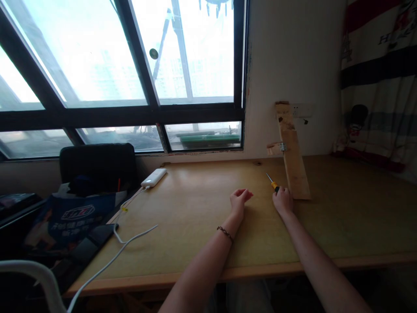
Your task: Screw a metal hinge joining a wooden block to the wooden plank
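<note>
My right hand [282, 201] is closed round the handle of a screwdriver [274, 184] with a yellow and black grip, its thin metal shaft slanting up to the left. Just right of that hand, a long wooden board [296, 161] stands on the table, leaning slightly left. A metal hinge [283, 146] joins a short wood piece [274, 148] to the board's left side. My left hand [240, 200] is over the table to the left, fingers curled and pressed together. Whether anything small is between its fingertips cannot be made out.
On the table [189, 243], a white power bank [154, 178] lies at the left with a white cable [130, 240] trailing toward the front edge. A black chair [97, 167] and a blue bag [73, 217] are beyond the left edge. A curtain [378, 95] hangs at the right.
</note>
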Available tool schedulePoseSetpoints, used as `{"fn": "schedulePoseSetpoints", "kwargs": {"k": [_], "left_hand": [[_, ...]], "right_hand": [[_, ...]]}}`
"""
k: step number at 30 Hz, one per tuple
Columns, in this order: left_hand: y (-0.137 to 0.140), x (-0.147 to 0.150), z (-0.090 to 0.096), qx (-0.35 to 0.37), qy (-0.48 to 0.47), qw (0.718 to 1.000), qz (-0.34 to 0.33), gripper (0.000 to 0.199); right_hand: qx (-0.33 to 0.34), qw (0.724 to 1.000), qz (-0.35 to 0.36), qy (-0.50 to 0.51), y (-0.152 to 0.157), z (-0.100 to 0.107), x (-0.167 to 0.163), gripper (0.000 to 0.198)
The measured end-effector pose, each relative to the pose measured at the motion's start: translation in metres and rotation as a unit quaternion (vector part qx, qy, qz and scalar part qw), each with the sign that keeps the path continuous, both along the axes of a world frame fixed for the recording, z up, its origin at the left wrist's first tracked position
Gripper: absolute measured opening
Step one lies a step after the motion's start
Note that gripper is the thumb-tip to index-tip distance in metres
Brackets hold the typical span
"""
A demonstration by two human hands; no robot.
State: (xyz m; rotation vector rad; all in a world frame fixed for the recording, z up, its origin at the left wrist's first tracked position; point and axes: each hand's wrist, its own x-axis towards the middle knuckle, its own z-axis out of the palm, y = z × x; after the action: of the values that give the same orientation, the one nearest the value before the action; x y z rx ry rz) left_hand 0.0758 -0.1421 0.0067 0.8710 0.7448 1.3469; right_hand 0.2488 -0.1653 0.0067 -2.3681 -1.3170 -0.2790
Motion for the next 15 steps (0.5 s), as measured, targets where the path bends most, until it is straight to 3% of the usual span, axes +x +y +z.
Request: {"fn": "schedulePoseSetpoints", "kwargs": {"k": [8, 12, 15], "left_hand": [[0.001, 0.000, 0.000, -0.014, 0.032, 0.999, -0.002, 0.037], [0.003, -0.002, 0.002, -0.037, 0.053, 0.998, 0.007, 0.047], [0.004, -0.002, 0.002, -0.051, 0.036, 0.998, 0.016, 0.051]], "right_hand": [[0.022, 1.000, 0.014, 0.010, -0.002, 0.000, -0.002, 0.030], [0.092, 0.994, 0.054, 0.001, -0.005, 0.011, -0.005, 0.031], [0.156, 0.980, 0.125, 0.026, -0.016, 0.028, -0.017, 0.033]]}}
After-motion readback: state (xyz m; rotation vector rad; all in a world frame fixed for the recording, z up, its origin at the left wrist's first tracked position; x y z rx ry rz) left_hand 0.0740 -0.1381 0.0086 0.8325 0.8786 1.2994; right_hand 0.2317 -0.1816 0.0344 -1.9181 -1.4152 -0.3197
